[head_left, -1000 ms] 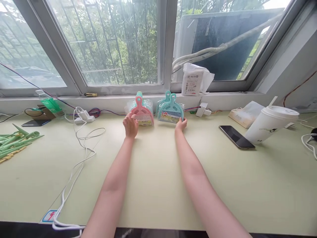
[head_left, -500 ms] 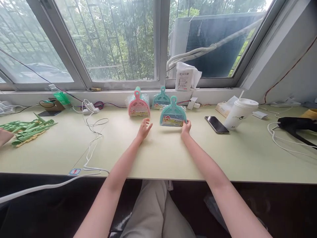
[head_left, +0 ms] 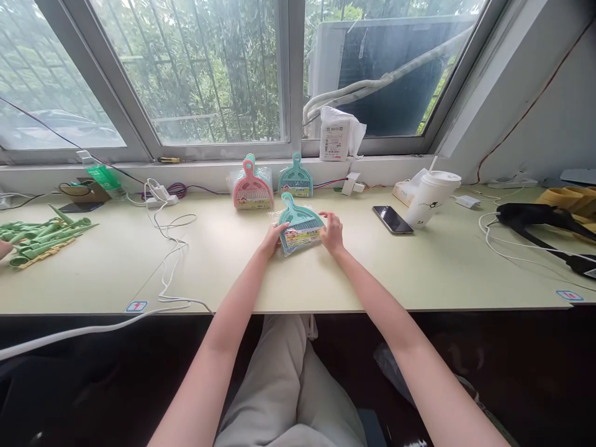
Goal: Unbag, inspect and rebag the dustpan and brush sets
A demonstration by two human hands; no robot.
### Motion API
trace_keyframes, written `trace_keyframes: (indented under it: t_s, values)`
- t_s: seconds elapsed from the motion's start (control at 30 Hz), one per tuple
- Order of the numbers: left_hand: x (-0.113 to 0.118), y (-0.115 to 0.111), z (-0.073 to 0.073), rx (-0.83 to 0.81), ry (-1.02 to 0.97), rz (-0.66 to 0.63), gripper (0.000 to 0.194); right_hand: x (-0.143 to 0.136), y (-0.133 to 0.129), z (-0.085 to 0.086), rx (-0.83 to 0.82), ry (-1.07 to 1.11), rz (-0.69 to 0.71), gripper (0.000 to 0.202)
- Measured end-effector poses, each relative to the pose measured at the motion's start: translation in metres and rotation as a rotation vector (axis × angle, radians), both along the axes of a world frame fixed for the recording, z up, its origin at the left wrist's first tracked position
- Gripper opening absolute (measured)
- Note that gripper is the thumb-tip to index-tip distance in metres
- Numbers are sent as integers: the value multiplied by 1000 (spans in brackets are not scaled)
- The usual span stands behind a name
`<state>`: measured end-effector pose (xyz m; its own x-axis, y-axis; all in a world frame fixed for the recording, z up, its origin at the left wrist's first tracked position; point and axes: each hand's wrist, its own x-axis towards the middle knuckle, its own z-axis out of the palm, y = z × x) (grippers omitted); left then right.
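Note:
A teal dustpan-and-brush set [head_left: 300,228] in clear wrapping is tilted over the table in front of me. My left hand [head_left: 272,241] grips its left edge, thumb on the front. At its right edge is my right hand [head_left: 332,232], fingers bent against the wrapping. Behind, a pink dustpan set [head_left: 252,190] stands at the front of a wrapped row near the sill. Another teal set [head_left: 296,180] stands upright just right of that row.
A phone [head_left: 393,220] and a white lidded cup with straw [head_left: 431,198] are on the right. White cables [head_left: 174,248] run down the left, beside green plastic pieces [head_left: 51,236]. Another person's hand [head_left: 4,249] shows at the far left edge. A black strap-like item [head_left: 531,217] lies far right.
The teal set has come closer and left, and now tilts. My left hand has closed on its left edge. My right hand has changed its hold at the right edge. The view has shifted slightly.

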<state>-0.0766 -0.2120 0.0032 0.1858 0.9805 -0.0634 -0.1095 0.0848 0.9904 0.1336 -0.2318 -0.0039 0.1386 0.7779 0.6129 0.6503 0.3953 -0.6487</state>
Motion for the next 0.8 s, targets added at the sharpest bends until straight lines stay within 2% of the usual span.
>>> trace_keyframes:
  t_s: [0.1,0.17,0.23,0.33,0.4,0.47,0.6,0.7,0.8]
  values:
    - [0,1,2,12,-48,47,42,-11,-15,11,84,-292,215,20]
    - [1,2,4,31,-100,81,38,-18,-22,16,96,-365,288,20]
    - [0,5,5,49,-157,121,34,-23,-25,17,39,-387,303,19]
    - [-5,11,4,46,-211,163,35,-25,-21,12,-153,-351,311,28]
    - [-9,14,2,26,-224,164,39,-25,-16,7,-260,-227,331,39]
    - [-12,16,1,16,-230,139,42,-23,-9,1,-330,-2,324,44]
    - [-12,14,3,24,-221,86,41,-18,1,-3,-434,559,300,30]
    - [-12,9,7,28,-153,8,45,-13,3,0,-430,874,361,26]
    - [-14,5,11,34,-99,-106,54,-11,2,3,-403,1012,385,30]
